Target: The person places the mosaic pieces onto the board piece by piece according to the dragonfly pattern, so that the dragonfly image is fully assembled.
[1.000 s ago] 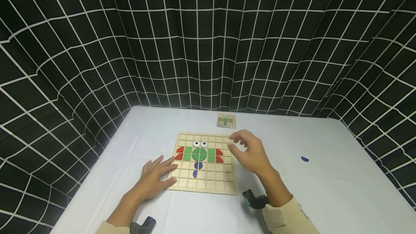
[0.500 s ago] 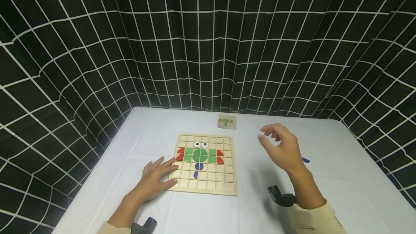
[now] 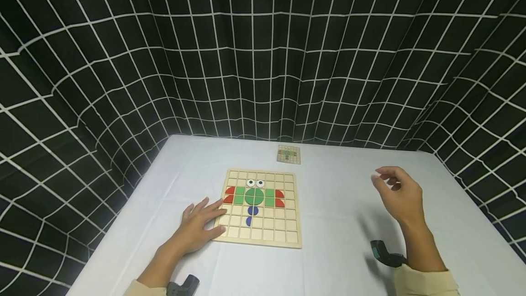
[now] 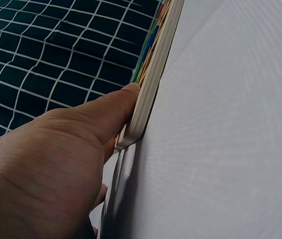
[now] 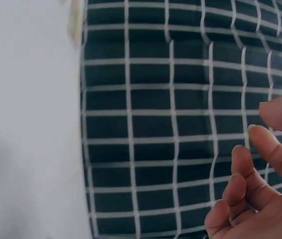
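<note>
A wooden grid board [image 3: 280, 237] lies flat on the table with flat coloured pieces in it. They form a figure: two round eyes [image 3: 255, 183], a green circle [image 3: 254, 197] between green squares [image 3: 269, 197], red rounded pieces [image 3: 280, 198] at both sides, and blue pieces [image 3: 253, 210] below. My left hand [image 3: 197, 228] rests at the board's left edge, fingers spread; its thumb [image 4: 106, 112] lies along the rim in the left wrist view. My right hand [image 3: 402, 198] hovers over the table's right part, fingers loosely bent, thumb and fingertips apart with nothing between them.
A small pattern card [image 3: 289, 155] showing a similar figure lies behind the board. A white cloth covers the table [image 3: 337, 241]. Black curtains [image 3: 255, 58] with white grid lines enclose the back and sides.
My right hand has moved from the board's right edge out to the right. A loose blue half-circle on the table, visible earlier, is now hidden behind it. My left hand stays put.
</note>
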The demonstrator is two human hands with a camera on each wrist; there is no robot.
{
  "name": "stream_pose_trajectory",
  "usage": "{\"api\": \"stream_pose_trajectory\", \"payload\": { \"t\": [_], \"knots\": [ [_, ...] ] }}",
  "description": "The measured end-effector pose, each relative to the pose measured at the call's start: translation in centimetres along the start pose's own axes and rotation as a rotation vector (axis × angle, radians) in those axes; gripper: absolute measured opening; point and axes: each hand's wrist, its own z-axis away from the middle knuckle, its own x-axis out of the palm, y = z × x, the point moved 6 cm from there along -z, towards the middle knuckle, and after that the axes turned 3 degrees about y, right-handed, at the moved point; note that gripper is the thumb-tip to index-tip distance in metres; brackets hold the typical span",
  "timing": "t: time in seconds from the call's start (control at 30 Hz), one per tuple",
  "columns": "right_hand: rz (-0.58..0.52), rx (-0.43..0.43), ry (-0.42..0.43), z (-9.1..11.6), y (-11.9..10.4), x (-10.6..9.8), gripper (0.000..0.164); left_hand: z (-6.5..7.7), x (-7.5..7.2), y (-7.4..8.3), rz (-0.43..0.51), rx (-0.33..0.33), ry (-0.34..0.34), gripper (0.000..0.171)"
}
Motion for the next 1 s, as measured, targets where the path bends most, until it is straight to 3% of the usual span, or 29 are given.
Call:
{"api": "stream_pose_trajectory", "payload": {
  "t": [0.4,0.53,1.0],
  "knots": [
    [0.077,0.252,0.006,0.3,8.9,-0.7,0.028,0.0,-0.1,0.1,-0.001,0.0,0.003,0.05],
    [0.119,0.33,-0.044,1.1,11.2,-0.4,0.033,-0.1,0.0,0.1,-0.001,0.005,-0.001,0.05],
    [0.251,0.284,-0.303,2.6,13.9,1.7,0.044,0.0,0.0,0.2,-0.014,0.009,0.001,0.05]
  ]
}}
